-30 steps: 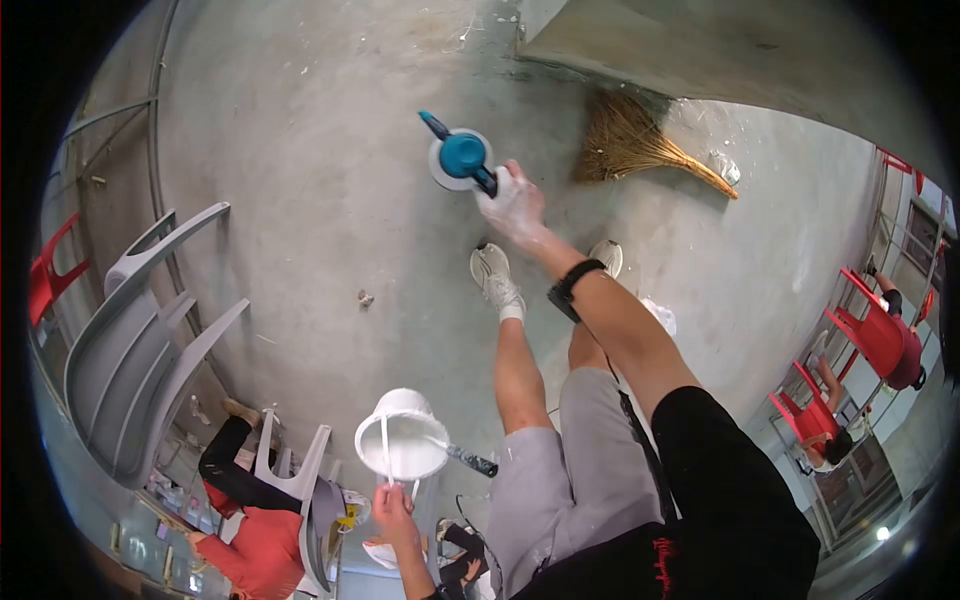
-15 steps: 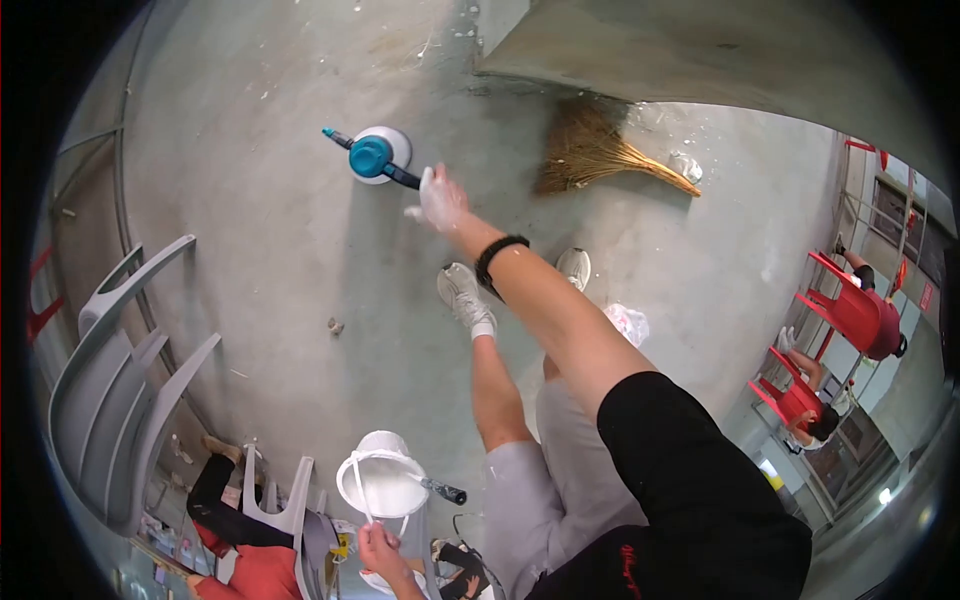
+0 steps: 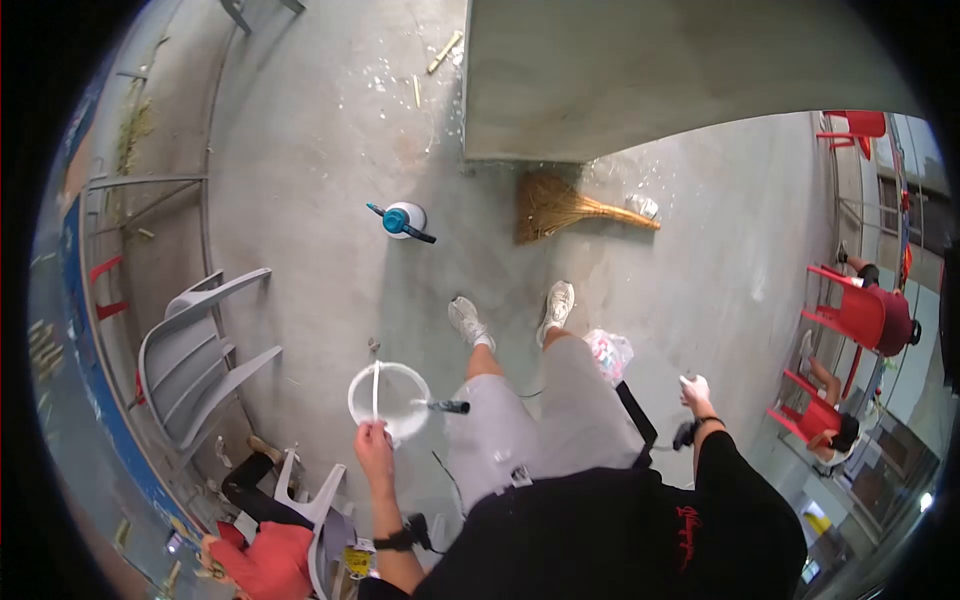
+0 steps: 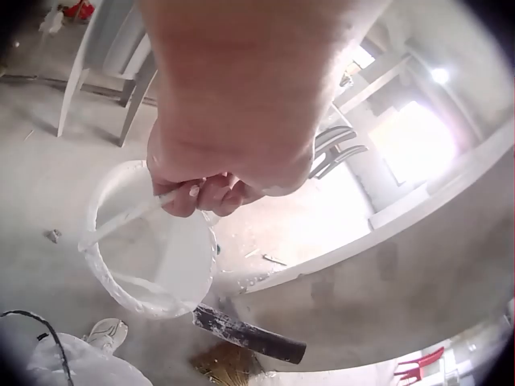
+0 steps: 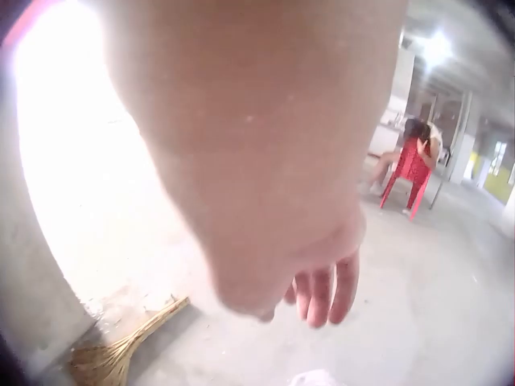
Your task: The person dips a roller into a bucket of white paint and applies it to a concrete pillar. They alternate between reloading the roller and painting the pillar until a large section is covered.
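**Head view, with both wrist views.** The white bucket point(image 3: 351, 398) is hung at the lower centre of the frame from its thin wire handle point(image 3: 376, 385). The fingers of the left hand point(image 3: 372, 438) are curled round that handle. White liquid is seen inside the bucket, and a dark-handled tool point(image 3: 452, 407) is laid across its rim. The blue sprayer point(image 3: 402, 220), which was held at its handle by the right hand a second ago, is now left standing on the concrete floor point(image 3: 300, 290) at upper centre, well apart from the person. The right hand point(image 3: 692, 392) has been drawn back to the person's side at the right, with its fingers hanging loose and nothing held. The sprayer is thus judged released, and only the bucket is carried. A broom point(image 3: 570, 208) is seen lying beside the wall point(image 3: 650, 70), and a grey chair point(image 3: 190, 350) at the left.
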`<control>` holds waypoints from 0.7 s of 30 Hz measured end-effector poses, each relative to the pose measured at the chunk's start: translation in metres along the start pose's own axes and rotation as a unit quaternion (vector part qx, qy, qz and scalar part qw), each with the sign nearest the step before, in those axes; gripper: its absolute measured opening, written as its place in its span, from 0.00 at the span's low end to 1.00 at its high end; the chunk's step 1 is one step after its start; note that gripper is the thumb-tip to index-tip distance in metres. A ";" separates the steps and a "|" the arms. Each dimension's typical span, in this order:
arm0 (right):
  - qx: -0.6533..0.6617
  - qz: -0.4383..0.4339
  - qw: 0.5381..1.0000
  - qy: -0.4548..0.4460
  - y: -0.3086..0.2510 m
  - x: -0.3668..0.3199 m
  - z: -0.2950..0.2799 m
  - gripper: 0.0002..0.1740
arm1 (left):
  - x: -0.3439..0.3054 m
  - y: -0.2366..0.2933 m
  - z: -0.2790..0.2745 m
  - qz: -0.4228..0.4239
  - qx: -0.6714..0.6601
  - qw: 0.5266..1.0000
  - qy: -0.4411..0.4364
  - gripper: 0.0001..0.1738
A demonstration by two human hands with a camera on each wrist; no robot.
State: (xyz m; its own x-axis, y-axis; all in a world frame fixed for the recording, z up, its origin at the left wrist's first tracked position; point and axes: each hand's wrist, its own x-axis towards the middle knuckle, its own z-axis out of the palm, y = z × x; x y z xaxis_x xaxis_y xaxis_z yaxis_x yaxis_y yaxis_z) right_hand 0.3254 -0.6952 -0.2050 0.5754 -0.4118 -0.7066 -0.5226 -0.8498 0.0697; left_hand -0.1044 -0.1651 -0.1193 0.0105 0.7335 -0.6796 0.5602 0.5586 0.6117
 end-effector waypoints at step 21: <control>0.333 -0.258 0.905 -0.052 -0.083 -0.008 -0.289 0.21 | -0.113 0.252 0.196 0.141 -0.224 0.964 0.019 0.07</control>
State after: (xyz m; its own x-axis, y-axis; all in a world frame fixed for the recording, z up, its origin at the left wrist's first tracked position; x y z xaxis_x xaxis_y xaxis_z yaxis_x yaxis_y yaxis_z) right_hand 0.5463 -0.7167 -0.0016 0.8071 0.0451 -0.5886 -0.4845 -0.5190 -0.7042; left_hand 0.1975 -0.1835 0.0323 0.0754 0.8890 -0.4516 0.1258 0.4408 0.8887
